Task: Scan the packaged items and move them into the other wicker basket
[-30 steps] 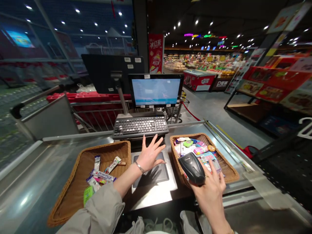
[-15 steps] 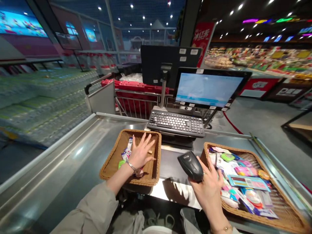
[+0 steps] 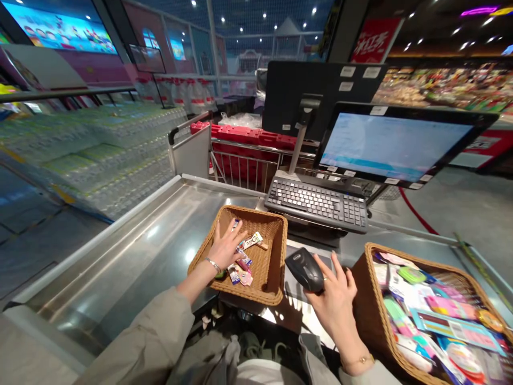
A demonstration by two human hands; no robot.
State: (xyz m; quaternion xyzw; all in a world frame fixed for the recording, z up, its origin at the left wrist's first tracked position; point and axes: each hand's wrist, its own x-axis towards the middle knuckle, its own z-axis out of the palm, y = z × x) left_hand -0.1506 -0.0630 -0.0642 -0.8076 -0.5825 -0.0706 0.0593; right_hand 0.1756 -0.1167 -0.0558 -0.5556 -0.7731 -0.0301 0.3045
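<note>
"How far along is it?"
"Probably late: the right wicker basket (image 3: 368, 305) holds many packets (image 3: 457, 323); the left wicker basket (image 3: 277, 251) has a few, including a Dove bar (image 3: 251, 241). Which are scanned, I can't tell."
"Hands?"
"Apart. The right hand (image 3: 334, 299) grips the barcode scanner (image 3: 305, 270) between the baskets; the left hand (image 3: 224, 249) spreads over the left one, contact unclear."

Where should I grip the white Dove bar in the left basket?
Probably pinch the Dove bar across its middle, by the long edges, from above: it is narrow, lies slantwise with its printed face up, and the walls of the left basket hinder a sideways approach.
</note>
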